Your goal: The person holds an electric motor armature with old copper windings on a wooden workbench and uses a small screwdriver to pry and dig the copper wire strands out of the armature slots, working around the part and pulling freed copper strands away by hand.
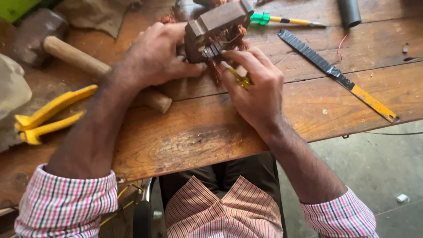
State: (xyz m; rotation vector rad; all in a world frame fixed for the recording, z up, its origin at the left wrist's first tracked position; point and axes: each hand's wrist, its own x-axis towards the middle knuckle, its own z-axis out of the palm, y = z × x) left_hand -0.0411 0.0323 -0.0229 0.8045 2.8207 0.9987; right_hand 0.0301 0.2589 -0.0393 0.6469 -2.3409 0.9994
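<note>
Rusty metal block (218, 28) between both hands, perhaps touching right fingertips (229, 55).

A worn wooden bench (185, 141) carried the work. Directly on it lay a wooden-handled hammer (53, 44), yellow-handled pliers (48, 117), a green and yellow screwdriver (282, 20), a taped black and yellow blade (337, 76) and a black tube (349, 12).
</note>
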